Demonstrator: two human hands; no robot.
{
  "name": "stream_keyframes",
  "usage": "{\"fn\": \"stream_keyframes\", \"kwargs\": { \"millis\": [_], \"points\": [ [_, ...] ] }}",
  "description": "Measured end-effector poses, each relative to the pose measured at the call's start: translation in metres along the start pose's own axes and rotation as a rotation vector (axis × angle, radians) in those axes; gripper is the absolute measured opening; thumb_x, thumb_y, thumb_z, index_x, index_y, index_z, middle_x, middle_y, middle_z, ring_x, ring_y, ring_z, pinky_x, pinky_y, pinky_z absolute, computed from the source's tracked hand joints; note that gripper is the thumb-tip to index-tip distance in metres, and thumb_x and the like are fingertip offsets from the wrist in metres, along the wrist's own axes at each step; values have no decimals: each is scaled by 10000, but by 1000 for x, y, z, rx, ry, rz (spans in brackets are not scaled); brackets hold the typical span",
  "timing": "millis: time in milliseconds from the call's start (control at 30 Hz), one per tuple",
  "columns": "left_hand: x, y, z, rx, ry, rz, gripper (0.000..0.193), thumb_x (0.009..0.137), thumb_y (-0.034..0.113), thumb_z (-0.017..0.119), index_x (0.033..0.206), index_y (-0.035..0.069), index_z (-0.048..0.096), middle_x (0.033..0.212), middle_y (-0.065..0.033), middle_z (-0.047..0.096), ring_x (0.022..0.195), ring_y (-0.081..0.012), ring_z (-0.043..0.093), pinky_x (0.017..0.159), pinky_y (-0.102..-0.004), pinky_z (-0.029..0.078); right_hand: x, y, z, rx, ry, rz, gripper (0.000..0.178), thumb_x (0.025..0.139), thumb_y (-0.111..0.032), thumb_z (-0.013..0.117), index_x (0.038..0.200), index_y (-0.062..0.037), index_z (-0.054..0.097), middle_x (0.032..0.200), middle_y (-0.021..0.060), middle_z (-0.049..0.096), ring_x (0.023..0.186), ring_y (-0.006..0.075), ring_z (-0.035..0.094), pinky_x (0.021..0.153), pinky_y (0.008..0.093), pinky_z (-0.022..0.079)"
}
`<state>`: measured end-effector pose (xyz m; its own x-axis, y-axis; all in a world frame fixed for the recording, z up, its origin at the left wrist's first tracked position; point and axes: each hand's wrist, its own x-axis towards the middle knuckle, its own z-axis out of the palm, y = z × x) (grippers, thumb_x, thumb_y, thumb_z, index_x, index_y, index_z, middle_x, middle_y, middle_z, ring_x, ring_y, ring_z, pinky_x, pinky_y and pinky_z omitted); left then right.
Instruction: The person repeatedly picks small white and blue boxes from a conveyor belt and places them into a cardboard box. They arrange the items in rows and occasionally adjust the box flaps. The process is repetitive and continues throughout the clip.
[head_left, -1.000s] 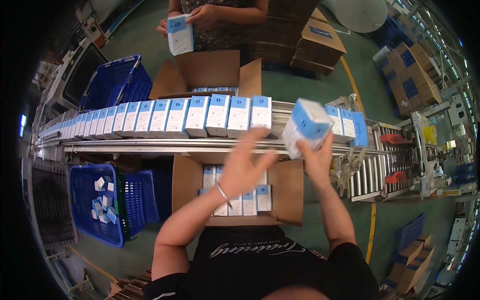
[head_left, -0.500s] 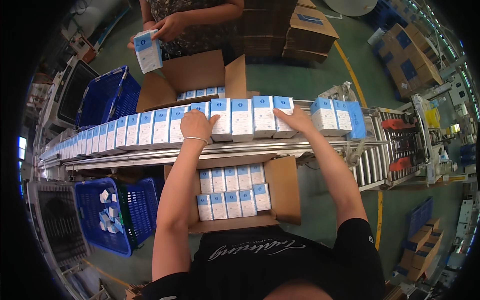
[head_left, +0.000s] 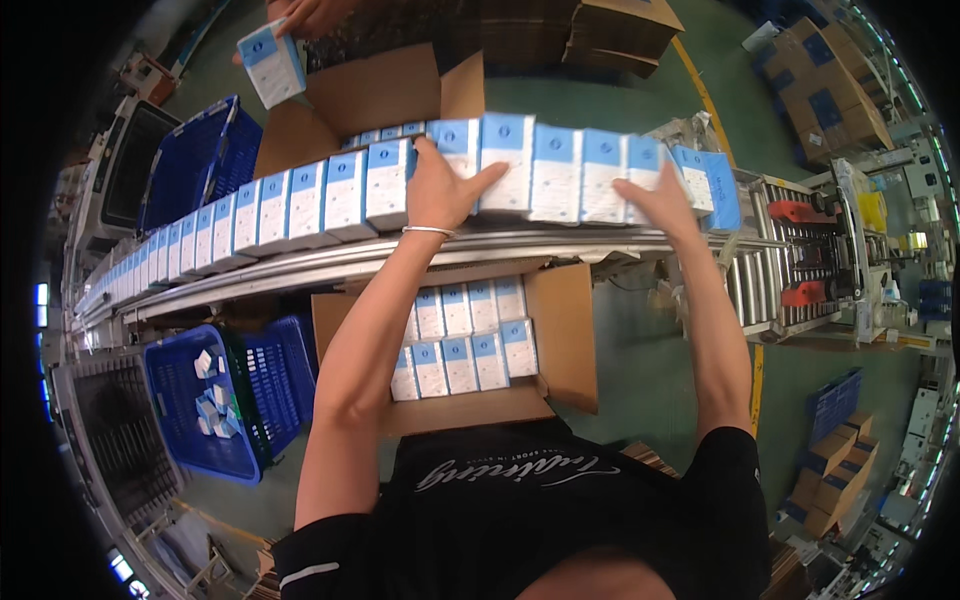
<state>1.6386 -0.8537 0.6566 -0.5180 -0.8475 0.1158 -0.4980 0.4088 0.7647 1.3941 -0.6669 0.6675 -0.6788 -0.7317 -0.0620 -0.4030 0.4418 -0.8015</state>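
A long row of white boxes with blue tops (head_left: 300, 195) stands along a conveyor (head_left: 300, 268). My left hand (head_left: 445, 185) presses flat against the near left side of a group of these boxes (head_left: 560, 170). My right hand (head_left: 655, 200) lies spread against the right end of that same group. Both hands squeeze the group between them. Below the conveyor an open cardboard carton (head_left: 560, 340) holds two rows of the same boxes (head_left: 460, 340).
Across the conveyor another person's hands (head_left: 310, 15) hold one box (head_left: 272, 62) above a second open carton (head_left: 375, 95). Blue plastic crates (head_left: 215, 400) stand at my left. A roller section (head_left: 790, 265) continues to the right. Stacked cartons (head_left: 830, 100) sit at the far right.
My right hand set its box down at the row's right end. Both hands then reached forward and closed in on a group of boxes on the conveyor.
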Motion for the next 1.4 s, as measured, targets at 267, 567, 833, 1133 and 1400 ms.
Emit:
{"fn": "stream_keyframes", "kwargs": {
  "millis": [267,567,833,1133,1400],
  "points": [
    [-172,-29,-109,-84,146,-27,862,617,310,855,1168,-80,320,971,-251,602,880,-306,630,768,-353,499,-183,-69,42,-142,32,-130,836,623,-299,834,1222,14,342,1042,188,608,934,298,633,815,365,502],
    [-188,-325,71,431,-181,-234,884,795,556,596,1232,-132,255,1175,-316,444,1011,-367,552,821,-365,479,-152,89,295,-608,-122,-120,896,777,-430,672,1307,124,209,1243,273,424,1044,381,529,866,368,460],
    [-111,-239,41,1002,-835,72,577,854,508,523,1107,-5,591,1045,-199,632,909,-303,637,732,-395,512,-75,60,318,-1183,-839,47,543,846,-431,564,1145,22,566,955,153,656,932,268,629,746,355,518],
    [-186,-230,-92,623,-26,49,714,754,283,699,1281,-93,398,1418,-300,229,1332,-439,190,1097,-484,169,-142,-40,188,-162,-782,-133,294,814,-227,643,1001,0,636,801,138,667,819,218,650,793,361,495],
    [-159,-315,-59,60,-129,-335,478,827,313,614,1146,-30,519,946,-279,615,906,-433,588,791,-449,474,2,-7,69,-824,299,75,797,770,-410,663,1329,41,318,1139,293,520,1013,439,540,846,481,449]
  ]
}}
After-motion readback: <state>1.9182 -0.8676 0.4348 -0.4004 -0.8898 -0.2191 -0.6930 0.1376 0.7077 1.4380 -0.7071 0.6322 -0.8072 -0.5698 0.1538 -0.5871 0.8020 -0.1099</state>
